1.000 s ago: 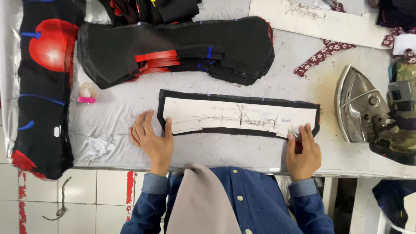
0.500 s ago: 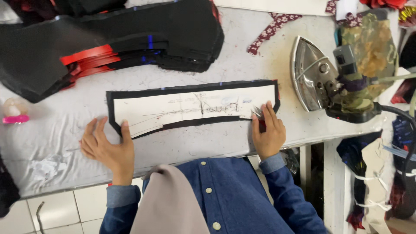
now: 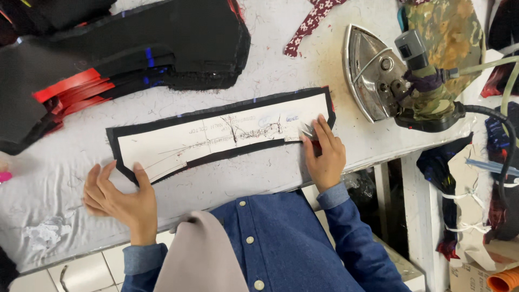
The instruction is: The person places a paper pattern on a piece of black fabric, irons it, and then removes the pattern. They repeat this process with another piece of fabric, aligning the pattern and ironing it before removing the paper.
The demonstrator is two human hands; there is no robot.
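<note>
Worn white table [image 3: 281, 59]; both hands, left [image 3: 121, 197] and right [image 3: 324, 154], flat on pattern [image 3: 216, 138]; iron [image 3: 389, 81] beside.

Person, seen from above. Blue denim shirt [image 3: 281, 243], long-sleeved, buttoned down the front; three pale round buttons [image 3: 249, 239] show along the placket, with visible seam stitching beside them. Both sleeves end in folded cuffs: left cuff [image 3: 141, 258] a lighter, washed blue, right cuff [image 3: 333, 196] the same shade. A taupe-grey cloth [image 3: 203, 254], smooth and plain, hangs down the chest over the shirt front. Left hand [image 3: 120, 197] and right hand [image 3: 324, 154] bare; no rings, no watch showing.
</note>
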